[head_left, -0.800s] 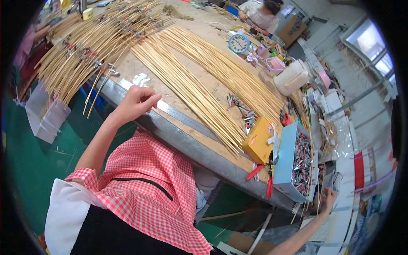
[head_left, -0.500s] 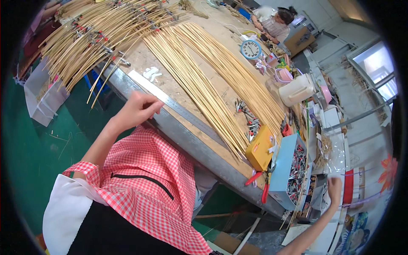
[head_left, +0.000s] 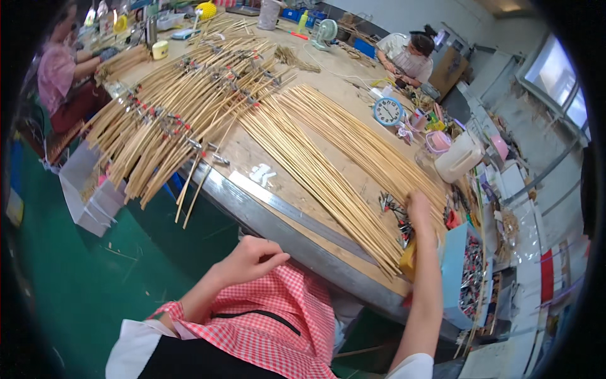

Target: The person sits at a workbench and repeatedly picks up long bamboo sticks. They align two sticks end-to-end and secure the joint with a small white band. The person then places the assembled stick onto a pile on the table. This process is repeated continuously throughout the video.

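My left hand [head_left: 255, 259] is curled closed with the thumb along the fingers, just off the table's front metal edge above the checked apron; nothing sticks out of it. My right hand [head_left: 419, 207] reaches over the table to the near end of the far row of thin bamboo sticks [head_left: 372, 148], beside a small pile of metal clips with red tips [head_left: 392, 207]. Its fingers are hidden behind the hand. A second row of sticks [head_left: 315, 180] lies between my hands, and a steel ruler [head_left: 297, 218] runs along the table's edge. My forearm partly covers a yellow box [head_left: 408, 260].
A blue box full of clips [head_left: 457, 271] stands at the right. Clipped stick bundles [head_left: 170, 120] fill the table's left. A blue clock [head_left: 388, 112], a cream jug [head_left: 459, 156] and a small fan [head_left: 325, 33] stand farther back. Two other people sit at the table.
My right hand has swung from beyond the blue box, at the far right, onto the table by the clips. My left hand stays closed near the table edge. The view has shifted, showing more of the far table.
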